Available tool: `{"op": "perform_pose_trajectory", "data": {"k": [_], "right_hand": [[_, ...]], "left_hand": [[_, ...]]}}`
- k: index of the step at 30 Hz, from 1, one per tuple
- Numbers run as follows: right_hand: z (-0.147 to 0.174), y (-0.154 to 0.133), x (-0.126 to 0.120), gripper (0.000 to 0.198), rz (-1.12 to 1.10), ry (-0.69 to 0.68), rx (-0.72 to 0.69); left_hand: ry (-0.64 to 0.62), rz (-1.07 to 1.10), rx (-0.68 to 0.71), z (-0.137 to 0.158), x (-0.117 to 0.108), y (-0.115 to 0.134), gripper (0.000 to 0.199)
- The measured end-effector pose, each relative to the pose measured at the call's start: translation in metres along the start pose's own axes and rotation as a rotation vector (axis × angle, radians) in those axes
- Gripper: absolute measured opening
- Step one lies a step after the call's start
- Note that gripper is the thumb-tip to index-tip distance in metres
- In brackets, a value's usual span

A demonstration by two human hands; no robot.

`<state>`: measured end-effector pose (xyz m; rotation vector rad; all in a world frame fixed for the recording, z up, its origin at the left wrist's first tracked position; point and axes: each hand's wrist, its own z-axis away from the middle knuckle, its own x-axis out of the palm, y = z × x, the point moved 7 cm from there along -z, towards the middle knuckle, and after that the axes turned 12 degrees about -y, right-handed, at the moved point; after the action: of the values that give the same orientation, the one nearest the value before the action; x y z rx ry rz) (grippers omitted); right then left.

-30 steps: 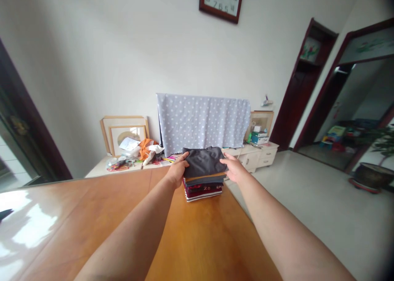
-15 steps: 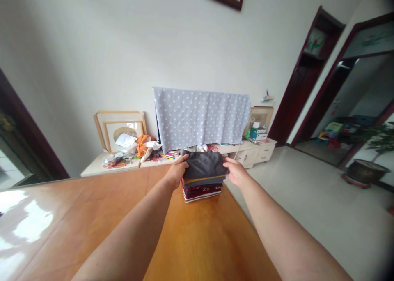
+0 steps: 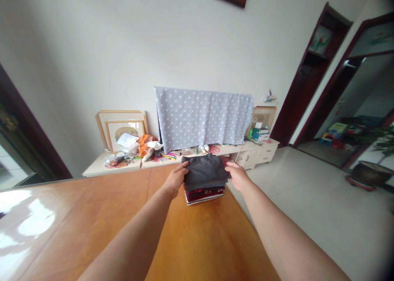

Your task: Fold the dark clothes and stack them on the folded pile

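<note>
A folded dark grey garment (image 3: 205, 170) lies on top of a stack of folded clothes (image 3: 205, 195) on the wooden table (image 3: 197, 236). My left hand (image 3: 176, 178) grips the garment's left edge, thumb on top and fingers hidden beneath or behind. At the right edge my right hand (image 3: 237, 175) pinches the same garment. Lower in the stack show dark red cloth with some lettering and a black-and-white striped piece at the bottom.
Behind the table stands a low white cabinet (image 3: 264, 153) with picture frames, bags and small items on it. A polka-dot cloth (image 3: 203, 118) drapes over something wide there. A potted plant (image 3: 371, 172) is on the floor at the right.
The grey garment has come down onto the stack, covering the mustard-coloured layer that showed before. Both hands have lowered with it, and the view has shifted slightly.
</note>
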<state>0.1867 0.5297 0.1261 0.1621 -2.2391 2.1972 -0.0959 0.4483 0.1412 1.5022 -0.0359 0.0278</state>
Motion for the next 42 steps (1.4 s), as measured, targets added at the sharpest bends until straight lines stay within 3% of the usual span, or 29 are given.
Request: {"op": "perform_pose_trajectory", "data": {"k": [4, 7, 12, 14, 17, 20, 22, 30, 32, 35, 37, 42], "right_hand": [[0.0, -0.03, -0.004, 0.04, 0.243, 0.112, -0.145], [0.002, -0.062, 0.018, 0.035, 0.618, 0.066, -0.308], [0.002, -0.073, 0.077, 0.039, 1.062, -0.232, -0.439], [-0.005, -0.062, 0.089, 0.041, 1.202, -0.312, -0.394], [-0.02, -0.037, 0.091, 0.048, 1.314, -0.423, -0.199], [-0.031, -0.016, 0.084, 0.055, 1.302, -0.514, -0.034], [-0.035, -0.008, 0.08, 0.056, 1.274, -0.54, 0.005], [-0.048, 0.0, 0.076, 0.047, 0.999, -0.526, -0.088], [-0.054, -0.007, 0.068, 0.045, 0.87, -0.452, -0.138], [-0.064, -0.019, 0.037, 0.041, 0.729, -0.162, -0.142], [-0.067, -0.021, 0.021, 0.036, 0.711, -0.039, -0.105], [-0.07, -0.012, 0.016, 0.02, 0.706, -0.046, -0.056]], "left_hand": [[0.152, -0.36, 0.215, -0.002, -0.013, 0.024, 0.046], [0.239, -0.769, 0.373, -0.002, -0.005, 0.048, 0.038], [0.045, -1.194, 0.375, -0.011, 0.033, 0.054, 0.04], [-0.034, -1.291, 0.304, -0.018, 0.04, 0.045, 0.042], [-0.113, -1.364, 0.22, -0.026, 0.04, 0.03, 0.047], [-0.139, -1.384, 0.151, -0.032, 0.034, 0.017, 0.052], [-0.137, -1.384, 0.116, -0.034, 0.03, 0.011, 0.054], [-0.133, -1.417, 0.108, -0.037, 0.032, 0.009, 0.054], [-0.121, -1.436, 0.122, -0.035, 0.032, 0.012, 0.055], [-0.1, -1.46, 0.153, -0.032, 0.033, 0.02, 0.054], [-0.089, -1.456, 0.182, -0.032, 0.035, 0.029, 0.051], [-0.091, -1.408, 0.291, -0.038, 0.052, 0.049, 0.054]]}}
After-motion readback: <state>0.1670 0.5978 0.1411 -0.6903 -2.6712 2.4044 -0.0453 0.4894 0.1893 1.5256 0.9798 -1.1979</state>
